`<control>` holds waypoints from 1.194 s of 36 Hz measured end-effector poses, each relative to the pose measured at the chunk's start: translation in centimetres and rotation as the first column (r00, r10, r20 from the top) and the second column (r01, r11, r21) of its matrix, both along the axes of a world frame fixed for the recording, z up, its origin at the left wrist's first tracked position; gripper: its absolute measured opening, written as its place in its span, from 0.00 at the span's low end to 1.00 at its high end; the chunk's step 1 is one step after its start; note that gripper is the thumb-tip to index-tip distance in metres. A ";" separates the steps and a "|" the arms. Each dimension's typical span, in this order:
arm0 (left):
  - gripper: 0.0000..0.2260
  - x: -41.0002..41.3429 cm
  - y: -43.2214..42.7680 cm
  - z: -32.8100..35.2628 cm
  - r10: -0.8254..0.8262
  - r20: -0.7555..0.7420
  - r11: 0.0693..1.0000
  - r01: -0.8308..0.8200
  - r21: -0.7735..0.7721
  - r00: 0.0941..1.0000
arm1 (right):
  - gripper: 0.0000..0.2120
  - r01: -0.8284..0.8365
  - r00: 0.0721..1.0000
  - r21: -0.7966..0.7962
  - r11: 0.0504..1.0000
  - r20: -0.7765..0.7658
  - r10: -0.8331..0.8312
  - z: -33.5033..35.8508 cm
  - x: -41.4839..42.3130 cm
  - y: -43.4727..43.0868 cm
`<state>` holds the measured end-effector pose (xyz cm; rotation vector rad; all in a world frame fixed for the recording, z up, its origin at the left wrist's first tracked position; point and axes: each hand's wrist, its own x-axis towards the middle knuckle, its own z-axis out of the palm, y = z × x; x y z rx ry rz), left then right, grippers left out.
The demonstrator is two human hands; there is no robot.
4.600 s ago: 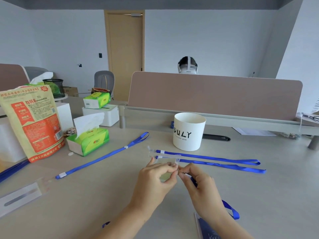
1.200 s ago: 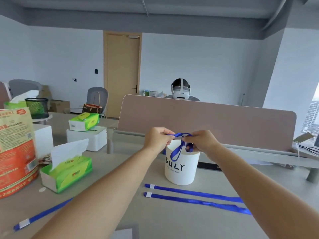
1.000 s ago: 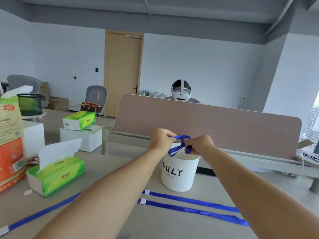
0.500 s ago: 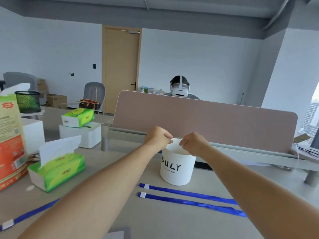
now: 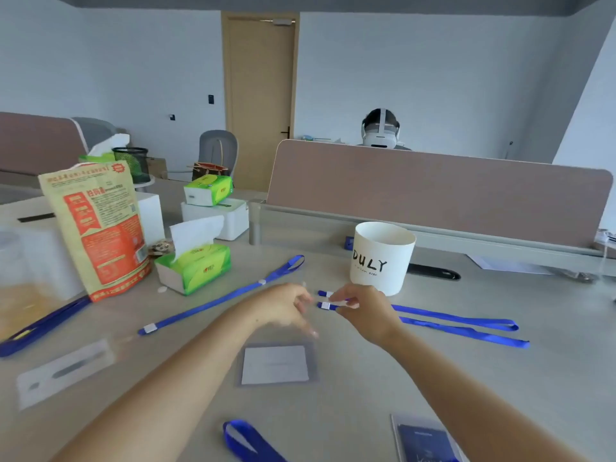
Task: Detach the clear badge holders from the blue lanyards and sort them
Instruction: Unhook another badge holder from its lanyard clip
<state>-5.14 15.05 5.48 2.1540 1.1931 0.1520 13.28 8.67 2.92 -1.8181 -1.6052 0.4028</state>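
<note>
Nearby, white cup (image 5: 383, 258), tissue box (image 5: 196, 268), 2 lanyards (image 5: 453, 317) by right hand (image 5: 363, 311)

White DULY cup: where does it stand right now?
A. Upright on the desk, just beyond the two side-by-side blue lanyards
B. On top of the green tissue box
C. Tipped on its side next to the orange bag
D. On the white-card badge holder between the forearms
A: the white cup stands upright on the desk, just behind the white-tipped ends of the two blue lanyards that lie side by side.
</note>
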 end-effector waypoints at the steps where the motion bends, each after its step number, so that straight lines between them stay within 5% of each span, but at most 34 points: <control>1: 0.33 -0.8 -0.5 -0.7 -0.025 -0.069 1.000 0.024 -0.019 0.997 | 0.10 -0.008 1.000 -0.008 1.000 -0.018 0.008 -0.7 -0.6 -0.2; 7: 0.38 -3.0 -2.6 -3.7 -0.045 -0.273 0.995 0.069 0.076 0.961 | 0.12 -0.037 0.999 -0.076 0.996 -0.010 0.036 -3.1 -2.6 -0.9; 17: 0.44 -3.2 -1.6 -4.0 0.038 -0.282 0.995 -0.010 0.098 0.959 | 0.10 0.099 0.991 -0.041 0.994 0.097 -0.095 -3.4 -2.6 1.1; 23: 0.45 -2.2 -0.8 -3.3 0.004 -0.350 0.997 0.023 0.074 0.937 | 0.15 0.166 0.945 -0.061 0.984 0.295 -0.141 -3.9 -1.5 2.3; 29: 0.38 -1.7 0.0 -3.4 0.039 -0.257 0.997 -0.020 0.076 0.966 | 0.16 0.197 0.911 -0.093 0.976 0.384 -0.147 -4.2 -1.2 3.6; 35: 0.45 -0.9 0.6 -4.4 0.029 -0.116 0.999 -0.027 0.017 0.993 | 0.11 0.198 0.907 0.005 0.980 0.379 -0.185 -4.1 -0.4 3.4; 43: 0.43 2.5 -0.6 -5.2 0.040 0.002 0.994 -0.040 0.100 0.999 | 0.08 0.295 0.944 -0.079 0.952 0.181 -0.278 -3.9 2.8 0.1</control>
